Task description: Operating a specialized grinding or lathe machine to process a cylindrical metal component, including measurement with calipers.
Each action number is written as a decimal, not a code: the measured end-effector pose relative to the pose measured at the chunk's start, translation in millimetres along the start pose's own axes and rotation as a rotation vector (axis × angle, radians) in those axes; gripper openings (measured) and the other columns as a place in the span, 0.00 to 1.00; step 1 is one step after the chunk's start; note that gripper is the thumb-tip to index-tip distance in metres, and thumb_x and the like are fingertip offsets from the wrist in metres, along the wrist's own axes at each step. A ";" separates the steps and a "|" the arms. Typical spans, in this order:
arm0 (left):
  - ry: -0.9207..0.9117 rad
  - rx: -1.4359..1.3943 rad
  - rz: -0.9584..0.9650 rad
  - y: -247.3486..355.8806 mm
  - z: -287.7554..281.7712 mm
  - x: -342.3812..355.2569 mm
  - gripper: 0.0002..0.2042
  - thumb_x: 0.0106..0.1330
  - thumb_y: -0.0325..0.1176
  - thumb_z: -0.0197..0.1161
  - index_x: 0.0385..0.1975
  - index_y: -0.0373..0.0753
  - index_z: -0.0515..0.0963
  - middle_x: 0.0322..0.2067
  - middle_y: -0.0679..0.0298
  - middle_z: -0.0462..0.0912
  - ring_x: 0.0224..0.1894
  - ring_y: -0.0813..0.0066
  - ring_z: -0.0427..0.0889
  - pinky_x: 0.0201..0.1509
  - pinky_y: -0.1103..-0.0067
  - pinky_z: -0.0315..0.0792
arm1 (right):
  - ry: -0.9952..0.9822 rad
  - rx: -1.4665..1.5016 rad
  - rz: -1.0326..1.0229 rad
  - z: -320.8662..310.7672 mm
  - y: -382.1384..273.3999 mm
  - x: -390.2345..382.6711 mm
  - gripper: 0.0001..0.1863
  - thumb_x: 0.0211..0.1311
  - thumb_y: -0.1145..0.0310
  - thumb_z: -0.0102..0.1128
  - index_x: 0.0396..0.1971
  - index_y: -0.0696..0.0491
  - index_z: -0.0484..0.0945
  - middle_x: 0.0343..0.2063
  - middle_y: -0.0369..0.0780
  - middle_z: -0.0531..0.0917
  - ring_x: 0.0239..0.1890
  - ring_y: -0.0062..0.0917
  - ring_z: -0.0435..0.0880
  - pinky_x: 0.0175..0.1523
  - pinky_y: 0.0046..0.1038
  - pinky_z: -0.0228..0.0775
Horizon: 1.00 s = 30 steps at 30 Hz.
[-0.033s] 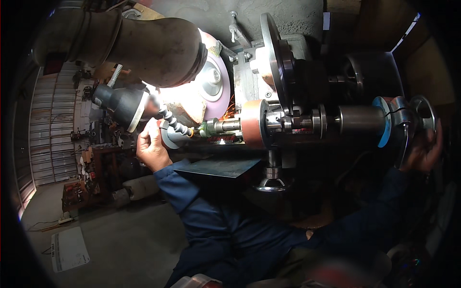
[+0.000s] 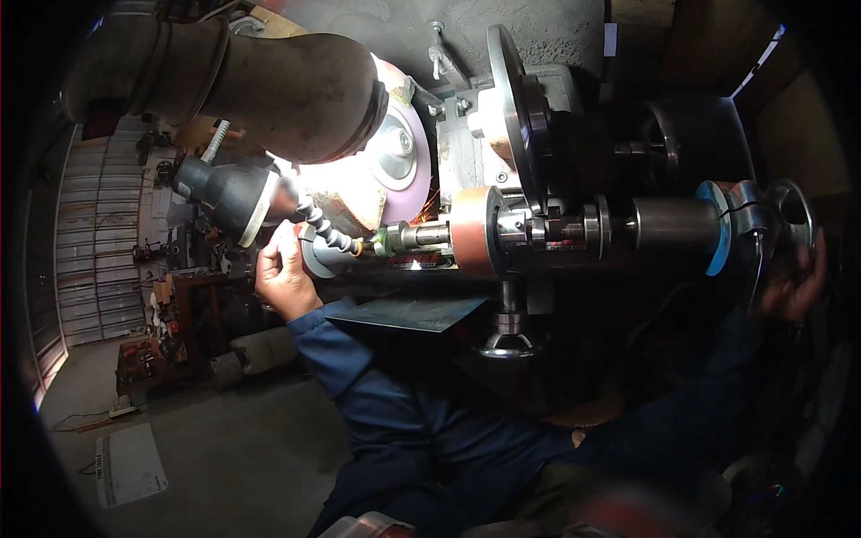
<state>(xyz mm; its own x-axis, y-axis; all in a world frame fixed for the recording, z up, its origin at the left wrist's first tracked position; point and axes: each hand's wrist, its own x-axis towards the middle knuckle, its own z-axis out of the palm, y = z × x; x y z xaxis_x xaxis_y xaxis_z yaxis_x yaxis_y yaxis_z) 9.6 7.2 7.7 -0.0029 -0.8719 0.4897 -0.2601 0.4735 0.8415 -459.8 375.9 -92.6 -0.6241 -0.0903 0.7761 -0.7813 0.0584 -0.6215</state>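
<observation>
At the left end of the grinding machine, my left hand [image 2: 285, 269] has its thumb and fingers pressed together beside a grey round part [image 2: 325, 258]; what they pinch is hidden. Close by hangs a segmented coolant hose [image 2: 323, 226]. Over on the far right, my right hand [image 2: 791, 285] curls at the lower rim of a chrome handwheel [image 2: 791, 208], partly in shadow. Between my hands a metal shaft [image 2: 423, 235] lies across the machine, its left part held by a green clamp [image 2: 387, 240]. Sparks fly where it meets the pale purple grinding wheel [image 2: 411, 184].
A black lamp [image 2: 224, 193] shines at the left under a thick dust duct [image 2: 287, 94]. A large metal disc [image 2: 509, 117] stands behind the reddish-brown drum [image 2: 475, 231]. In front are a flat metal plate [image 2: 408, 311] and a lower handwheel [image 2: 508, 345].
The spray of sparks looks a little smaller. My right hand has shifted very slightly at the handwheel; my left hand keeps its place.
</observation>
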 end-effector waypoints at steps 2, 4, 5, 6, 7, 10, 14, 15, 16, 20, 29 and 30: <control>-0.049 -0.090 -0.025 -21.5 29.1 -1.9 0.10 0.62 0.26 0.63 0.39 0.26 0.78 0.35 0.51 0.83 0.37 0.71 0.83 0.44 0.77 0.78 | -0.097 0.051 -0.215 -34.7 8.1 10.4 0.35 0.65 0.50 0.48 0.58 0.68 0.64 0.36 0.51 0.80 0.35 0.30 0.80 0.40 0.30 0.75; -0.010 -0.010 0.042 6.8 0.5 1.5 0.10 0.62 0.25 0.63 0.39 0.26 0.77 0.36 0.51 0.83 0.37 0.71 0.83 0.45 0.77 0.78 | 0.078 -0.047 -0.103 -12.7 39.9 -28.0 0.32 0.66 0.50 0.46 0.54 0.67 0.67 0.35 0.49 0.79 0.36 0.29 0.79 0.39 0.29 0.75; -0.020 -0.050 0.014 -4.4 8.8 0.8 0.10 0.62 0.25 0.63 0.39 0.26 0.77 0.36 0.51 0.83 0.37 0.71 0.83 0.45 0.77 0.78 | 0.216 -0.278 -0.070 -27.8 47.8 -24.0 0.30 0.68 0.51 0.45 0.51 0.67 0.69 0.34 0.48 0.78 0.36 0.29 0.79 0.37 0.29 0.74; -0.051 -0.087 -0.014 -19.7 27.3 -2.7 0.10 0.62 0.25 0.63 0.39 0.26 0.77 0.36 0.51 0.83 0.37 0.71 0.83 0.45 0.77 0.78 | 0.491 -0.505 -0.841 -31.0 81.4 -7.3 0.26 0.71 0.52 0.39 0.42 0.64 0.73 0.35 0.48 0.78 0.37 0.30 0.80 0.35 0.27 0.75; -0.048 -0.069 0.004 -17.4 24.1 -2.3 0.10 0.62 0.25 0.63 0.39 0.26 0.77 0.36 0.51 0.83 0.37 0.71 0.83 0.45 0.77 0.78 | 0.494 -0.495 -0.835 -26.3 82.2 -7.9 0.26 0.71 0.52 0.39 0.42 0.64 0.73 0.35 0.48 0.78 0.37 0.30 0.80 0.35 0.27 0.75; -0.034 -0.026 0.024 -11.7 19.4 -1.1 0.09 0.62 0.24 0.63 0.39 0.26 0.77 0.36 0.51 0.83 0.37 0.71 0.83 0.45 0.77 0.77 | 0.500 -0.550 -0.916 -15.8 81.8 -4.5 0.27 0.70 0.53 0.43 0.47 0.66 0.68 0.40 0.51 0.77 0.36 0.32 0.81 0.37 0.26 0.77; -0.008 0.008 0.040 -2.3 9.1 1.2 0.09 0.61 0.23 0.63 0.39 0.26 0.77 0.35 0.51 0.83 0.36 0.72 0.83 0.45 0.78 0.77 | 0.233 -0.112 -0.473 -38.3 77.5 -14.1 0.28 0.68 0.56 0.49 0.53 0.68 0.63 0.44 0.53 0.77 0.40 0.34 0.81 0.43 0.28 0.78; -0.021 -0.024 0.017 -14.6 17.0 -1.5 0.09 0.61 0.23 0.63 0.39 0.26 0.77 0.35 0.51 0.83 0.36 0.72 0.83 0.45 0.78 0.77 | -0.057 0.300 0.008 -59.6 72.8 -12.4 0.28 0.67 0.60 0.52 0.55 0.68 0.63 0.44 0.54 0.78 0.43 0.35 0.80 0.47 0.31 0.77; -0.020 -0.024 0.015 -12.7 17.8 -1.5 0.09 0.61 0.23 0.63 0.39 0.26 0.77 0.35 0.51 0.83 0.36 0.72 0.83 0.45 0.78 0.77 | -0.242 0.379 -0.086 -55.6 55.8 -1.5 0.26 0.67 0.63 0.50 0.58 0.67 0.63 0.45 0.55 0.78 0.45 0.35 0.80 0.50 0.33 0.76; -0.046 -0.069 -0.007 -18.0 33.8 -1.9 0.09 0.61 0.23 0.63 0.39 0.25 0.77 0.35 0.51 0.83 0.36 0.71 0.83 0.45 0.78 0.77 | 0.035 0.098 0.019 -19.6 -21.2 19.8 0.34 0.64 0.48 0.52 0.52 0.69 0.69 0.40 0.51 0.81 0.41 0.33 0.82 0.45 0.28 0.76; -0.040 -0.092 -0.010 -16.7 21.3 -1.0 0.09 0.62 0.23 0.62 0.40 0.24 0.76 0.36 0.49 0.83 0.38 0.69 0.83 0.46 0.76 0.78 | -0.209 -0.462 0.349 16.3 -87.9 55.7 0.20 0.68 0.57 0.51 0.55 0.50 0.74 0.49 0.40 0.80 0.50 0.25 0.79 0.55 0.25 0.68; -0.035 -0.070 -0.002 -15.4 19.6 -1.7 0.10 0.62 0.23 0.62 0.40 0.24 0.76 0.36 0.49 0.83 0.38 0.68 0.83 0.46 0.76 0.78 | -0.295 -0.575 0.413 15.0 -83.0 62.5 0.20 0.68 0.55 0.50 0.55 0.47 0.74 0.49 0.39 0.80 0.51 0.25 0.78 0.57 0.25 0.67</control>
<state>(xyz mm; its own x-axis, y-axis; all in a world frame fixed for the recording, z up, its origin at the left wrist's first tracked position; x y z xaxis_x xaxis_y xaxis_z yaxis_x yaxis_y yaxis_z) -5.3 -1.1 -10.5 -0.0362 -0.8761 0.4808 -0.1915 0.4783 0.8571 -433.8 350.5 5.9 -0.9010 -0.2059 0.3819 -0.4183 0.6461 -0.6384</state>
